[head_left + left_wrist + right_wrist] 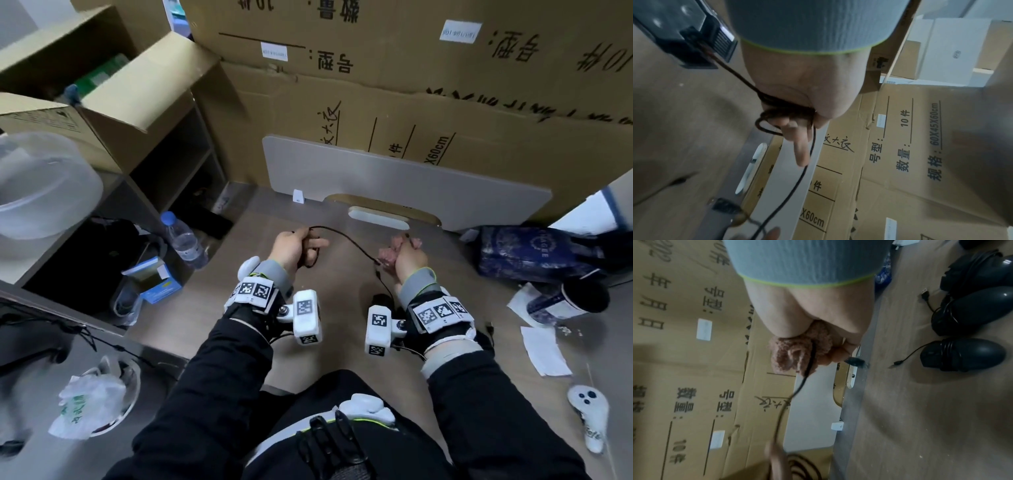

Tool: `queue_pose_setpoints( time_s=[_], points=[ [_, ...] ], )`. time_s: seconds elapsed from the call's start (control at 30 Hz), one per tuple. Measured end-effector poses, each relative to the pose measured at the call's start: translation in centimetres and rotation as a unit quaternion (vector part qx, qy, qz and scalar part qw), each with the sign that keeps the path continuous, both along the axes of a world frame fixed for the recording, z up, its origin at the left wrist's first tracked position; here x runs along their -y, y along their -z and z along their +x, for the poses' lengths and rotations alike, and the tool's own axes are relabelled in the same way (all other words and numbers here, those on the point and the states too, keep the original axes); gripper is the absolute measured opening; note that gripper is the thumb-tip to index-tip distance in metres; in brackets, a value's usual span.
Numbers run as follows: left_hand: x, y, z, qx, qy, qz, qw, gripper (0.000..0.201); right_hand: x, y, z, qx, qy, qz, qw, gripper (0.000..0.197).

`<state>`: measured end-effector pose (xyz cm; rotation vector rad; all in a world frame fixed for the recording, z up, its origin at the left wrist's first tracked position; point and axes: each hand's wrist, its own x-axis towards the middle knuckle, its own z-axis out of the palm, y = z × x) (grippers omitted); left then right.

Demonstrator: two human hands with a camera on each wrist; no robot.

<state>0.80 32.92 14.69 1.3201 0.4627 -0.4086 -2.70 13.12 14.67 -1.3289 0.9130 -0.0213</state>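
Observation:
A thin black cable (346, 240) sags between my two hands above the wooden table (342, 342). My left hand (298, 246) grips several coiled loops of it (772, 116), with the index finger (801, 151) stretched out. My right hand (406, 257) holds a pink fuzzy band (388, 255) bunched in its fingers. The cable (807, 366) comes out through the band (797, 352) in the right wrist view. Below the right hand, the cable hangs towards a black device (382, 299) on the table, partly hidden by the wrist mounts.
Large cardboard boxes (411, 85) and a white panel (394, 174) close off the back. Three black mice with wrapped cords (966, 356) lie by my right wrist. To the left stands a water bottle (185, 240); a blue bag (524, 253), a dark cup (575, 301) and papers (544, 349) are at right.

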Motion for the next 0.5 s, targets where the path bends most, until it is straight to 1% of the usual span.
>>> queue_pose_setpoints(
  time_s=[0.07,0.1,0.17,0.2,0.27,0.33,0.4,0.47,0.5],
  points=[
    [0.5,-0.2,-0.5,0.007,0.019,-0.066,0.998,0.026,-1.1,-0.4,0.2,0.001,0.002,-0.013,1.0,0.044],
    [0.8,-0.2,-0.6,0.016,0.029,-0.081,0.996,0.029,-1.7,-0.6,0.3,0.011,-0.004,0.01,1.0,0.041],
    [1.4,0.1,-0.7,0.035,0.042,-0.091,0.994,0.037,-2.9,-1.0,0.2,0.039,-0.023,0.058,0.997,0.027],
    [1.7,0.1,-0.8,0.039,0.045,-0.097,0.993,0.037,-3.8,-1.2,0.1,0.046,-0.035,0.059,0.997,0.026],
    [2.3,-0.1,-1.0,0.039,0.024,-0.104,0.994,0.03,-4.6,-1.0,0.0,0.071,-0.098,0.025,0.992,0.029],
    [2.7,-0.6,-1.0,0.036,-0.005,-0.112,0.993,0.029,-4.8,-0.8,-0.1,0.103,-0.145,-0.013,0.984,0.033],
    [2.6,-1.0,-0.6,0.038,-0.029,-0.123,0.991,0.032,-4.8,-1.1,-0.4,0.134,-0.159,-0.038,0.977,0.026],
    [2.4,-1.2,0.0,0.021,-0.03,-0.091,0.995,0.04,-4.5,-0.9,-0.4,0.143,-0.185,-0.071,0.97,0.025],
    [2.3,-0.9,0.2,0.009,-0.016,-0.061,0.998,0.049,-4.5,-1.0,-0.5,0.147,-0.21,-0.081,0.963,0.024]
  ],
)
